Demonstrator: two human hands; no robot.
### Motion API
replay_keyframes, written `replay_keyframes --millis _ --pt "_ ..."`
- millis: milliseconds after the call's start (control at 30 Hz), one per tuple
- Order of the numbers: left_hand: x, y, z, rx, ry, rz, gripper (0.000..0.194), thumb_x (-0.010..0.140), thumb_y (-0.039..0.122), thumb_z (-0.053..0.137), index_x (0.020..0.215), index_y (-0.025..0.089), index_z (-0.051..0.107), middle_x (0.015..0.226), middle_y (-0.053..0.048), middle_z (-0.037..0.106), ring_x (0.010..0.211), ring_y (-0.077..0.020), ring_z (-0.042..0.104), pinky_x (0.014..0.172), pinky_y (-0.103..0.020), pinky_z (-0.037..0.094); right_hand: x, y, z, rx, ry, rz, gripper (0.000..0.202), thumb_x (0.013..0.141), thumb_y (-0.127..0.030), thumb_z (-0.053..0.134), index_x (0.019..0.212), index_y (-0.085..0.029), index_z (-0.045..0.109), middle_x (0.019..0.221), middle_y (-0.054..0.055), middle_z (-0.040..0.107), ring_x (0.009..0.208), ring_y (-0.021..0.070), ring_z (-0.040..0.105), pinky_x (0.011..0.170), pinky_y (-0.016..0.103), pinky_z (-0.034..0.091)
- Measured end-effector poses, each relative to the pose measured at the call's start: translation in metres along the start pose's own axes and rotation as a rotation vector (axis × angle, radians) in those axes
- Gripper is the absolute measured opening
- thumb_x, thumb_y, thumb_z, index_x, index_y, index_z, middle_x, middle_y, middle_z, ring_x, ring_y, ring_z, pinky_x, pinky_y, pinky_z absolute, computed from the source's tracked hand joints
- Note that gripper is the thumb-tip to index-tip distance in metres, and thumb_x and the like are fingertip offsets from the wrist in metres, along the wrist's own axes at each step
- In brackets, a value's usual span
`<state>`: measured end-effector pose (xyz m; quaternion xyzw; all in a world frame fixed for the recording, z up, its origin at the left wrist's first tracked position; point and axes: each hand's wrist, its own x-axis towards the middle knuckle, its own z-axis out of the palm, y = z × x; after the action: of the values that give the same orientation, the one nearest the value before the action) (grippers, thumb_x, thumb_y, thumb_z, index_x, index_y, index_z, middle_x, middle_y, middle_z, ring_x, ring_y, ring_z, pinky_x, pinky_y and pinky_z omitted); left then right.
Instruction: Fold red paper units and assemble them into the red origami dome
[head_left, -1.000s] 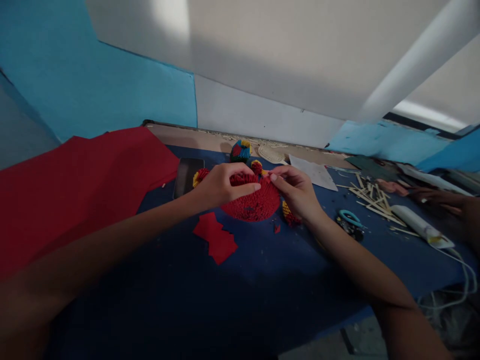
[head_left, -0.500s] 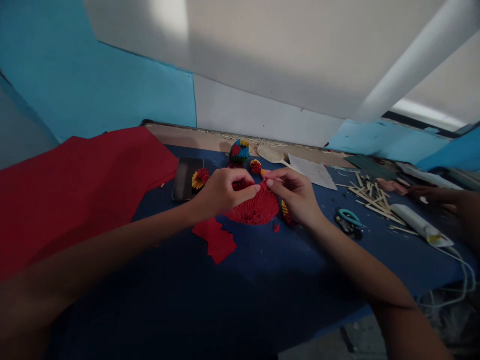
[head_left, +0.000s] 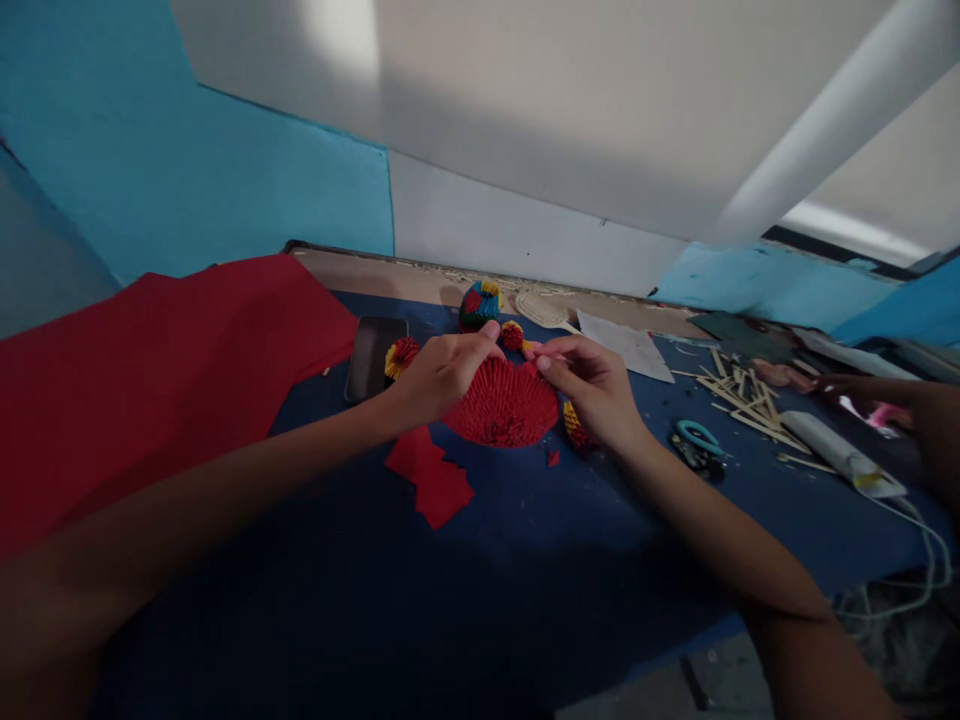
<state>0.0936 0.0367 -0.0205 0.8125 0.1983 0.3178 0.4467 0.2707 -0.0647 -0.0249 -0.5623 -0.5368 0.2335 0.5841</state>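
Observation:
A round red model made of many folded paper pieces (head_left: pixel 501 408) sits on the blue tabletop between my hands. My left hand (head_left: pixel 444 375) grips its left edge, the thumb raised and the other fingers partly hidden behind it. At the upper right edge my right hand (head_left: pixel 594 390) pinches a small red paper piece (head_left: pixel 531 366), largely covered by the fingertips. Under my left wrist lie several red paper squares (head_left: pixel 435 485). A tiny folded red piece (head_left: pixel 553 458) rests near the model. Red-and-yellow folded-paper pieces (head_left: pixel 574 426) stand beside my right hand.
Behind the model stands a multicoloured folded-paper piece (head_left: pixel 480 302). A phone (head_left: pixel 373 358) and large red sheets (head_left: pixel 180 370) lie left. To the right are wooden sticks (head_left: pixel 746 395), teal-handled pliers (head_left: pixel 697 438), a white power strip (head_left: pixel 840 448) with its cable, and another person's hand (head_left: pixel 862 390).
My left hand has shifted from above the model to its left edge, its thumb now lifted. My right hand stays nearly in place. Something pink now shows by the other person's hand.

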Motion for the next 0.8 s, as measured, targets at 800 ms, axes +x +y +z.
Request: replay_keyframes --millis 800 --pt "0.0009 -0.0002 -0.0045 -0.11 -0.093 0.077 0.033 0.088 0.045 0.048 0.095 0.017 0.065 0.098 -0.005 0.069 0.095 -0.0182 0.063 0.088 -0.031 0.047 0.0036 0.0012 0.0003 -0.014 0.034 -0.028 0.018 0.07 -0.039 0.078 0.078 -0.024 0.07 0.067 -0.003 0.064 0.061 0.0097 0.054 0.057 0.024 0.043"
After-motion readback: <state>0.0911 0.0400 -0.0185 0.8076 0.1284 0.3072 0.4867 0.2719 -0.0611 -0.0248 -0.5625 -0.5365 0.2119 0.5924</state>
